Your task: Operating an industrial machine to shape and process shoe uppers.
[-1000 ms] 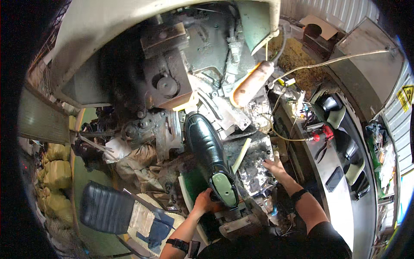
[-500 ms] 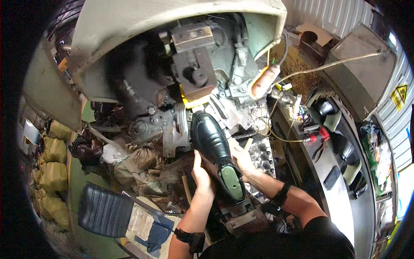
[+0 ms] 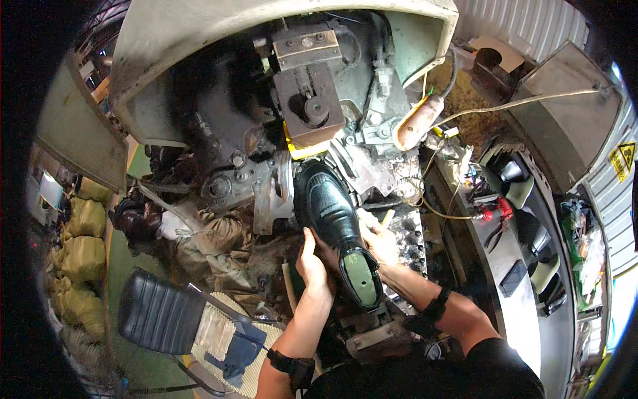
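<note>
Left hand [image 3: 314,267], thumb raised, and right hand [image 3: 383,245], angled inward, both clasped around a black shoe [image 3: 331,209] between them, pale-green insert [image 3: 361,274] in its opening, glossy toe pointing away, dark machine block [image 3: 307,106] beyond the hands.

This is a shoemaking workshop: a black shoe [image 3: 327,203] sits at a heavy, grimy machine [image 3: 309,100], more dark shoes [image 3: 530,229] line the right beside a surface [image 3: 522,326] with pliers [image 3: 493,237], and a yellow warning sign [image 3: 623,161] marks the corrugated wall [image 3: 531,18]; bulging yellowish sacks [image 3: 85,253] stack at left.
</note>
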Demonstrator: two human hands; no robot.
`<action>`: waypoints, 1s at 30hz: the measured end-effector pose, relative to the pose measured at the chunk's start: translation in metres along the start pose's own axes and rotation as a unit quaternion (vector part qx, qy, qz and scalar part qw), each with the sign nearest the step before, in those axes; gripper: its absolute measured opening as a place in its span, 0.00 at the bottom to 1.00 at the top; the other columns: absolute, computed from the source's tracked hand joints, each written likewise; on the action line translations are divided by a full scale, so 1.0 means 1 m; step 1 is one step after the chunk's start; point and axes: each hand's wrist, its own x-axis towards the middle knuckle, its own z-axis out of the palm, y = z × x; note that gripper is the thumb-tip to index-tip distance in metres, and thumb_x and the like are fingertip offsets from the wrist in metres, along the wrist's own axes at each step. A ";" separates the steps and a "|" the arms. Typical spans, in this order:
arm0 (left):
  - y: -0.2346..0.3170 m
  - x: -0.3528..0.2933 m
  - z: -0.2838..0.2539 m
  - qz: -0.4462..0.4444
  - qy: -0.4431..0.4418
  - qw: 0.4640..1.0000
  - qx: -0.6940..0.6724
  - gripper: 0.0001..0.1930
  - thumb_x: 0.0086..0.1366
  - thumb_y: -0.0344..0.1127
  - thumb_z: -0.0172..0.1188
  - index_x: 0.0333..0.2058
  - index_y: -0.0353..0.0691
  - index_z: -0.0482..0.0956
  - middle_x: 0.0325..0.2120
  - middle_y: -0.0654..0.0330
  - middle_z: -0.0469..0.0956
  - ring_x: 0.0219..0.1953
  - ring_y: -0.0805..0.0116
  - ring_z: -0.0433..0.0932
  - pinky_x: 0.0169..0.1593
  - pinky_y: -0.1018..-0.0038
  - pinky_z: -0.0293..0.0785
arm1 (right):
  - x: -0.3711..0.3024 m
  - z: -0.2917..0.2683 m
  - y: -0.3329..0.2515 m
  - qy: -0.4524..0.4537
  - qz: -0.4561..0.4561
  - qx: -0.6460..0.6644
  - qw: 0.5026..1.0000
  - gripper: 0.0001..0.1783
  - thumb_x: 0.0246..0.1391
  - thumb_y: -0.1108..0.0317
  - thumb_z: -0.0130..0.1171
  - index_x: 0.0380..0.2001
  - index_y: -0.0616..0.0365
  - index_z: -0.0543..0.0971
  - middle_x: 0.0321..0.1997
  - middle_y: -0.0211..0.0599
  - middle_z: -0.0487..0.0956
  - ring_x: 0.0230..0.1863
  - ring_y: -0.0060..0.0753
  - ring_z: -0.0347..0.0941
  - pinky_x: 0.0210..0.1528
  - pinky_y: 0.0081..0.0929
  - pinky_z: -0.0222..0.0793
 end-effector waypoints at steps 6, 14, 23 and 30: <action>0.007 -0.009 0.012 0.003 0.056 0.998 -0.033 0.22 0.67 0.49 0.60 0.47 0.33 0.78 0.46 0.55 0.79 0.45 0.62 0.78 0.50 0.66 0.74 | 0.005 -0.003 0.002 -0.006 0.022 -0.006 1.000 0.23 0.59 0.68 0.60 0.57 0.64 0.74 0.59 0.35 0.75 0.62 0.29 0.64 0.72 0.26 0.39; -0.003 -0.009 0.024 0.120 0.178 0.974 0.068 0.17 0.65 0.47 0.63 0.36 0.36 0.80 0.36 0.60 0.79 0.37 0.67 0.76 0.43 0.70 0.73 | 0.011 -0.010 0.000 -0.023 0.066 0.022 0.997 0.21 0.59 0.65 0.61 0.54 0.57 0.77 0.53 0.27 0.79 0.56 0.20 0.68 0.73 0.27 0.33; -0.012 0.013 0.009 0.159 0.185 0.969 0.028 0.18 0.63 0.46 0.65 0.38 0.34 0.82 0.39 0.58 0.81 0.37 0.67 0.77 0.43 0.72 0.74 | 0.033 -0.010 0.031 -0.068 0.019 0.055 0.996 0.23 0.60 0.61 0.60 0.55 0.60 0.76 0.60 0.34 0.74 0.62 0.26 0.65 0.73 0.27 0.30; -0.002 0.009 0.007 0.066 0.112 0.991 -0.017 0.23 0.65 0.48 0.62 0.47 0.32 0.79 0.43 0.58 0.80 0.41 0.64 0.79 0.46 0.69 0.75 | 0.013 -0.001 0.010 -0.011 0.111 0.092 0.989 0.26 0.61 0.60 0.61 0.57 0.62 0.72 0.57 0.32 0.74 0.57 0.27 0.68 0.60 0.27 0.64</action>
